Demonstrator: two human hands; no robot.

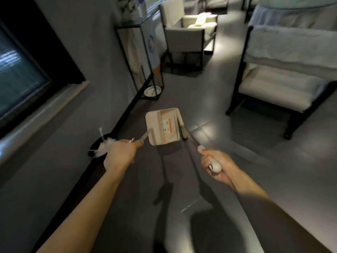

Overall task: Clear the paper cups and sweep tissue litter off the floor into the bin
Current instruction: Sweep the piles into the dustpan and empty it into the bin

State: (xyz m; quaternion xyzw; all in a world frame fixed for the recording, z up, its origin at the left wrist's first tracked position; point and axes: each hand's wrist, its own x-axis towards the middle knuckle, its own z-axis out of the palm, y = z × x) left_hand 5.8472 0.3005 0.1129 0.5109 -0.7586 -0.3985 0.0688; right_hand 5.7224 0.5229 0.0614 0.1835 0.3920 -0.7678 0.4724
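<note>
My left hand (121, 154) grips a thin metal handle that runs to a beige dustpan (160, 126), which hangs above the grey floor with its labelled underside facing me. My right hand (214, 164) is closed on the white-capped handle of a broom; the shaft leads to the pale broom head (181, 126) against the dustpan's right edge. Just left of my left hand stands a dark bin (99, 145) by the wall, with white tissue and sticks poking out of its top. No paper cups or loose tissue show on the floor.
A glass-topped console table (138, 30) with black legs stands along the left wall, with a plate (152, 91) on the floor under it. White cushioned chairs (187, 33) (284, 73) sit ahead and to the right. A dark window (20, 77) fills the left wall.
</note>
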